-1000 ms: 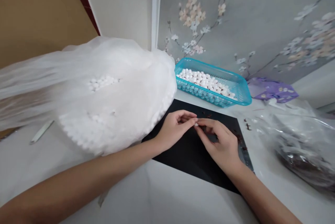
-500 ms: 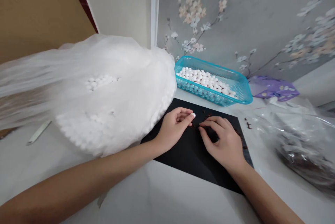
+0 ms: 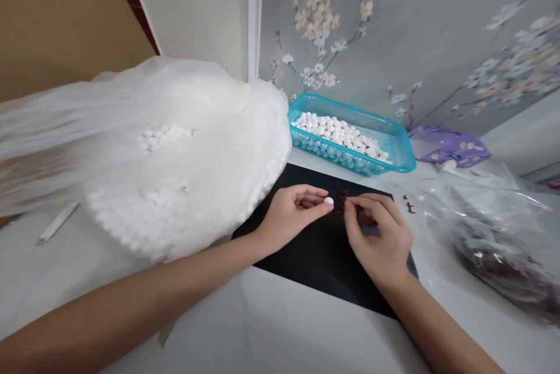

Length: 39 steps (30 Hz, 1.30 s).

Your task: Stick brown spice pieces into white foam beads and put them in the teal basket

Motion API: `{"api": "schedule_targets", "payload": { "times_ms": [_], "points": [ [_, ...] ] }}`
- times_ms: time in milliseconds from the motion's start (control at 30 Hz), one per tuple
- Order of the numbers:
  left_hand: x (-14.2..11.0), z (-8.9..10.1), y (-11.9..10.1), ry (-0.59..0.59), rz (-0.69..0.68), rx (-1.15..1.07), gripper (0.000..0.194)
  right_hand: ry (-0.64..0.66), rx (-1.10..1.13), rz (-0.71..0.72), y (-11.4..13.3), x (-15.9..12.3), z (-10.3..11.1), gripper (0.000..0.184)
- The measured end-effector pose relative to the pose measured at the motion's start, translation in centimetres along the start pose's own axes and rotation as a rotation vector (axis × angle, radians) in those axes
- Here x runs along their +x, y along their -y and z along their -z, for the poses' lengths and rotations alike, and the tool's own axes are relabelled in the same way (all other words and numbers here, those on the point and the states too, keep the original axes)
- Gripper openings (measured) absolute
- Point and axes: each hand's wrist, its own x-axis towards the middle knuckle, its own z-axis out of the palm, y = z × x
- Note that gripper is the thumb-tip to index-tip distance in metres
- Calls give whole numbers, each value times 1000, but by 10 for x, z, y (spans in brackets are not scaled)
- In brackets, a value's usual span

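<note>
Between thumb and fingertips, my left hand [image 3: 293, 210] pinches a small white ball [image 3: 328, 201] above a black mat [image 3: 301, 263]. My right hand [image 3: 380, 234] is closed in a pinch just to the right of the ball; whatever its fingertips hold is too small to make out. Small dark brown pieces [image 3: 342, 200] lie in a loose pile on the mat, between and behind the two hands. The ball and the right fingertips are a short gap apart.
A blue plastic basket [image 3: 394, 167] of white balls stands behind the mat. To the left sits a big white translucent bag [image 3: 210, 175] full of balls. On the right are a clear bag [image 3: 494, 234] with dark contents and a purple bag [image 3: 455, 146]. A cutter-like tool [image 3: 58, 223] lies far left.
My left hand has shifted slightly right and down with the white ball. The right thumb and fingertips have closed into a pinch, and more of the dark pile shows.
</note>
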Motion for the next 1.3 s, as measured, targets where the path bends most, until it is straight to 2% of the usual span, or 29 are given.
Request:
{"api": "schedule_targets", "payload": {
  "times_ms": [100,233,667,1000,1300],
  "points": [
    [0,-1,1,17,-33,44,23,-52,-26,45,-1,0,1,6],
    [0,0,1,32,-57,86,27,-24,-80,125,-1,0,2,11],
    [0,1,5,44,-78,124,30,52,-116,208,-1,1,2,9],
    [0,1,3,55,-65,124,28,113,38,151,-1,0,1,15],
    [-2,1,-2,69,-72,129,31,115,64,138,-4,-2,1,22]
  ]
}}
